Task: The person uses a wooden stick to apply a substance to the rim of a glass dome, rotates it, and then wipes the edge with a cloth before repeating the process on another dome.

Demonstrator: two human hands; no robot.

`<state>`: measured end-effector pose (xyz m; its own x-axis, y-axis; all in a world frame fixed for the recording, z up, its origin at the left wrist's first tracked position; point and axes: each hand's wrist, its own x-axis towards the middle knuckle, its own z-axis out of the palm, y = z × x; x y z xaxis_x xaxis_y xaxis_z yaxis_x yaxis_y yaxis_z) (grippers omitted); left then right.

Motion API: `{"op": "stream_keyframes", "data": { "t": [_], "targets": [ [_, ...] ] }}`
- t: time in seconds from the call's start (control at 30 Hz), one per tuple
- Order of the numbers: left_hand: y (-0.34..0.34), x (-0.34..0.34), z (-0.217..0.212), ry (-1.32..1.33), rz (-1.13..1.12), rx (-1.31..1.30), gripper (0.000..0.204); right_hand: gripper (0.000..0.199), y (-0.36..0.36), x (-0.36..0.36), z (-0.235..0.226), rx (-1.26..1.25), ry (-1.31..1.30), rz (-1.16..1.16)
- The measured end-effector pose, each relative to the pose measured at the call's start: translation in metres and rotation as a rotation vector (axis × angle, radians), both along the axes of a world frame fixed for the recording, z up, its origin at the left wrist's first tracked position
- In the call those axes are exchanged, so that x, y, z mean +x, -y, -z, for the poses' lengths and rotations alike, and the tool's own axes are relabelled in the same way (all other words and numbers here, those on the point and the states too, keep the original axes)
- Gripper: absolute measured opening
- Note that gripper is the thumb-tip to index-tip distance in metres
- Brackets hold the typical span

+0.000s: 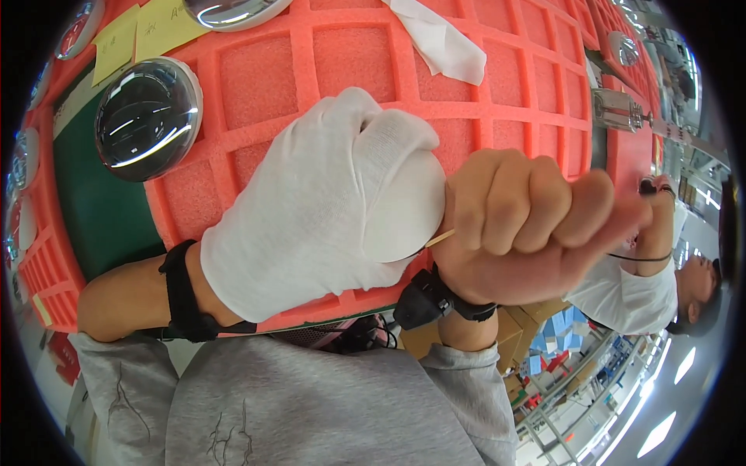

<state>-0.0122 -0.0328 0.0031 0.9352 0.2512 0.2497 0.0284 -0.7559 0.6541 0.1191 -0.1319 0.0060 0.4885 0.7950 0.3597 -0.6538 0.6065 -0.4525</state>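
Observation:
My left hand (295,202), in a white glove, is closed around a round white part (409,206) with a smooth curved face. My right hand (524,225) is bare and curled into a fist right beside it. A thin wooden stick (441,238) pokes out of that fist, its visible end at the lower right edge of the round part. The rest of the stick is hidden in my fingers. Both hands are above a pink foam tray (305,101) divided into square compartments.
A glossy dark dome with a white rim (148,116) lies at left, beside a green mat (109,206). Another dome (237,11) is at the far edge near yellow sticky notes (167,33). A white cloth (444,48) and a clear bottle (618,109) lie beyond. A co-worker (633,299) is at right.

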Motion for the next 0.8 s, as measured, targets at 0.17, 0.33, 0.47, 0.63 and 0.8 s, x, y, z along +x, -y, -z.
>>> {"op": "stream_keyframes", "data": {
  "t": [0.17, 0.33, 0.47, 0.63, 0.8],
  "targets": [
    [-0.006, 0.001, 0.001, -0.001, 0.013, 0.054, 0.073, 0.054, -0.007, 0.0, -0.002, 0.049, 0.207, 0.03],
    [-0.01, 0.005, -0.003, 0.059, -0.035, -0.202, 0.072, 0.061, -0.009, -0.001, -0.013, 0.05, -0.113, -0.025],
    [-0.014, -0.004, -0.015, 0.084, 0.017, 0.025, 0.063, 0.065, -0.012, -0.027, -0.015, -0.042, 0.029, 0.058],
    [0.003, -0.005, 0.002, -0.029, -0.001, 0.064, 0.06, 0.057, -0.009, -0.019, 0.016, -0.104, -0.414, 0.011],
    [0.019, -0.008, -0.012, -0.019, -0.153, -0.649, 0.063, 0.054, -0.006, -0.039, 0.011, -0.09, 0.078, 0.141]
  ]
}}
